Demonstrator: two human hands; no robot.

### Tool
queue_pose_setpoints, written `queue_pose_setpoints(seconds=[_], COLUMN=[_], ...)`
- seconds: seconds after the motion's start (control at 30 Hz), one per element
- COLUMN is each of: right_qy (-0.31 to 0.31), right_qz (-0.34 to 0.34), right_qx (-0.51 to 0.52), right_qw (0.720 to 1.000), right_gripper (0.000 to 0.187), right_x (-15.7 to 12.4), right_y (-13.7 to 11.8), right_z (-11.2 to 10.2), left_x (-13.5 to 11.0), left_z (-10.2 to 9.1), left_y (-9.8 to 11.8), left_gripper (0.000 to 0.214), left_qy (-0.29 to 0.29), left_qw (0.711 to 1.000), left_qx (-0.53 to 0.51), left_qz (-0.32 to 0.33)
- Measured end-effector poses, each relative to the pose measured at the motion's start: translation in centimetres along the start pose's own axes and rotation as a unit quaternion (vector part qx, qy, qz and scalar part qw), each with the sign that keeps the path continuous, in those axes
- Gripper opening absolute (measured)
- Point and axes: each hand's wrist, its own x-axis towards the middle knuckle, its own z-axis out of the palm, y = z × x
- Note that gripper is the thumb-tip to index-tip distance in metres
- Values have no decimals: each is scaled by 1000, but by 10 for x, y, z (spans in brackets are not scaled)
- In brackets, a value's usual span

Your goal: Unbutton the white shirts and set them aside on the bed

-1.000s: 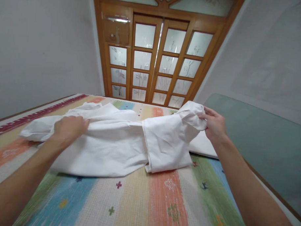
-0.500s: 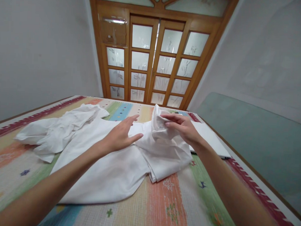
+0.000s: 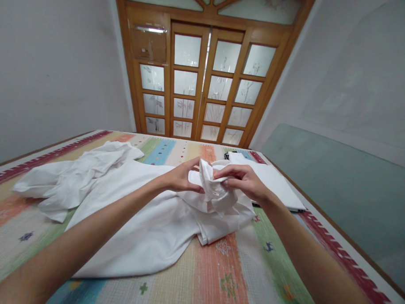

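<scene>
A white shirt [image 3: 143, 238] lies spread over the striped cloth, with part of it bunched up at its right end. My right hand [image 3: 243, 182] pinches the raised edge of this bunched part between thumb and fingers. From the other side, my left hand [image 3: 183, 175] curls around the same raised fold, its thumb in front and its fingers partly hidden behind the fabric. Which part of the shirt stands up between the hands is hard to make out. Below the hands, layered fabric edges rest on the cloth.
A crumpled white fabric heap [image 3: 78, 176] lies at the left, against the shirt. Behind my right hand sits a folded white item [image 3: 277, 185] with a dark edge. The striped cloth [image 3: 171, 288] covers the table. A pale green panel [image 3: 341, 183] stands along the right side.
My left hand has moved right and closed onto the raised fold. My right hand has come slightly lower and left, still pinching the fabric. The view has shifted slightly.
</scene>
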Motion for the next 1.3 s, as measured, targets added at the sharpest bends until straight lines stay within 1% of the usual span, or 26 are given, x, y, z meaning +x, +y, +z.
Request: queue_pose_setpoints(seconds=[0.07, 0.1, 0.13, 0.17, 0.2, 0.23, 0.27, 0.3, 0.33, 0.37, 0.43, 0.47, 0.53, 0.57, 0.6, 0.67, 0.73, 0.8, 0.87, 0.97, 1.07, 1.1, 1.17, 1.2, 1.23, 1.3], right_qy=[57, 103, 163, 232, 301, 358, 393, 397, 369, 313, 167, 97, -7, -45, -79, -126, -135, -100, -41, 80, 168, 181, 177, 152, 111, -7], right_qz=[-25, -39, -55, -71, -88, -104, -122, -143, -166, -187, -202, -187, -114, -68, -25, 36, 65, 73, 59, 32, 26, 30, 45, 57, 73, 120], right_qx=[-56, -97, -148, -210, -277, -342, -399, -443, -473, -490, -494, -489, -486, -491, -499, -524, -557, -596, -637, -682, -701, -704, -704, -699, -690, -646], right_qw=[997, 989, 974, 947, 908, 862, 819, 791, 783, 792, 829, 847, 866, 867, 862, 842, 817, 793, 768, 727, 693, 686, 687, 696, 711, 754], right_gripper=[20, 20, 21, 22, 22, 22, 22, 20, 16, 13, 14, 19, 29, 28, 24, 19, 23, 27, 31, 38, 42, 42, 42, 42, 43, 47], right_x=[1, 2, 3, 4, 4, 4, 3, 2, 1, 0, -1, -1, 1, 3, 5, 8, 12, 14, 15, 16, 17, 17, 17, 16, 15, 13], right_y=[-2, -3, -4, -5, -6, -6, -7, -6, -5, -4, 3, 7, 18, 23, 28, 33, 32, 25, 14, 2, 1, 3, 10, 15, 19, 27], right_z=[4, 7, 10, 13, 17, 20, 24, 29, 34, 39, 52, 58, 67, 70, 70, 65, 51, 32, 7, -34, -68, -75, -83, -84, -82, -74], left_x=[4, 6, 8, 10, 13, 15, 18, 21, 24, 27, 34, 38, 45, 48, 51, 52, 51, 46, 39, 25, 6, -2, -17, -25, -32, -45], left_z=[-1, -2, -3, -5, -7, -9, -10, -12, -13, -15, -17, -19, -24, -27, -32, -43, -58, -77, -98, -130, -156, -161, -164, -163, -161, -153], left_y=[-2, -2, -3, -3, -3, -3, -3, -3, -3, -3, -3, -3, -3, -2, -2, -3, -5, -9, -14, -21, -22, -21, -20, -18, -17, -13], left_gripper=[58, 51, 46, 41, 37, 35, 34, 32, 31, 29, 26, 25, 23, 22, 21, 20, 21, 23, 24, 26, 29, 30, 32, 33, 34, 35], left_qy=[20, 35, 54, 80, 115, 154, 193, 230, 262, 288, 323, 337, 363, 375, 388, 421, 467, 520, 578, 660, 712, 718, 719, 714, 707, 688], left_qw=[1000, 999, 998, 997, 993, 988, 981, 973, 965, 957, 945, 940, 929, 924, 918, 900, 873, 838, 799, 732, 679, 670, 665, 670, 678, 697], left_qx=[14, 19, 20, 15, 8, 3, 2, 6, 14, 24, 46, 54, 68, 75, 85, 113, 142, 156, 151, 126, 114, 123, 142, 146, 147, 142], left_qz=[12, 14, 12, 6, -2, -12, -20, -25, -28, -29, -25, -19, -9, -6, -5, -12, -26, -43, -67, -110, -139, -142, -142, -141, -140, -145])
